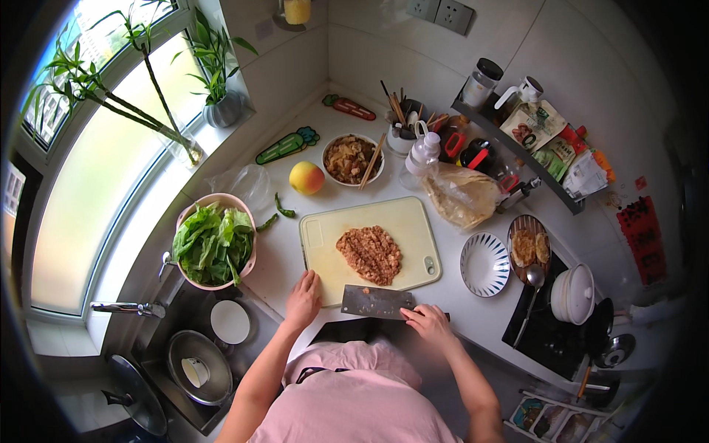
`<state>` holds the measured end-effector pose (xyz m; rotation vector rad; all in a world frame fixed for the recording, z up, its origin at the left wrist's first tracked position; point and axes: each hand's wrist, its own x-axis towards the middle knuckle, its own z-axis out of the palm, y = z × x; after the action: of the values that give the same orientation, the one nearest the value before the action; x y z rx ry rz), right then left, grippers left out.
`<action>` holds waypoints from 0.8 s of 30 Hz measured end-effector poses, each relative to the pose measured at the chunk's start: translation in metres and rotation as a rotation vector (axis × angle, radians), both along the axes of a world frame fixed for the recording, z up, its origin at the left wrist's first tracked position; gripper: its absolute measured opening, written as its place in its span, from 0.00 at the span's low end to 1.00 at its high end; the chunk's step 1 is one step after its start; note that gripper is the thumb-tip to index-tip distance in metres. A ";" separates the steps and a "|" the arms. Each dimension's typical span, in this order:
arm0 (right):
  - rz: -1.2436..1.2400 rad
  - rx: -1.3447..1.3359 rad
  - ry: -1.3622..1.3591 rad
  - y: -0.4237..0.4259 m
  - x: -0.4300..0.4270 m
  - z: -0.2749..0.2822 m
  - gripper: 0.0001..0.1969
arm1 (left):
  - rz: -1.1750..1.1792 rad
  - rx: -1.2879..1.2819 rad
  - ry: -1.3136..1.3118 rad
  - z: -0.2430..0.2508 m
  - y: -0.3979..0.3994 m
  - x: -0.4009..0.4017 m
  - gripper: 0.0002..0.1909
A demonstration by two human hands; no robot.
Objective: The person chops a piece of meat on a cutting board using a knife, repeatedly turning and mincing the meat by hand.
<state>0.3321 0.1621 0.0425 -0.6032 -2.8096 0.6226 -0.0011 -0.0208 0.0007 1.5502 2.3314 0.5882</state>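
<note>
A mound of minced meat (370, 255) lies flattened on a pale yellow cutting board (327, 221). My right hand (429, 326) grips a cleaver (376, 302), whose broad blade lies over the board's near edge, with bits of meat stuck to it. The fingers of my left hand (304, 296) rest at the board's near left corner, holding nothing. Beyond the board are a yellow-red apple (307, 178), a bowl of cooked food (350, 160) with chopsticks across its rim, and two green peppers (284, 206). A pink basin of leafy greens (213, 243) stands to the left.
At the left is a sink with a metal basin (176, 354) and a faucet (127, 309). A striped-rim plate (484, 264), a bagged stack of flatbread (465, 194) and a white lidded pot (573, 293) stand right. A condiment shelf (520, 152) juts from the wall.
</note>
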 end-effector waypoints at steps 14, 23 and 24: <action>-0.080 0.032 0.100 0.091 -0.082 0.003 0.12 | 0.021 -0.048 0.027 0.006 0.004 0.002 0.34; -0.356 -0.422 -0.152 0.164 -0.139 0.005 0.19 | 0.049 0.007 0.024 0.001 0.002 0.002 0.34; -0.419 -0.514 -0.225 0.178 -0.132 -0.017 0.21 | 0.035 0.013 0.023 0.002 0.007 0.004 0.34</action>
<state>0.2002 0.3401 0.0251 -1.3837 -2.5731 1.2526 0.0025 -0.0135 0.0023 1.5319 2.3807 0.5981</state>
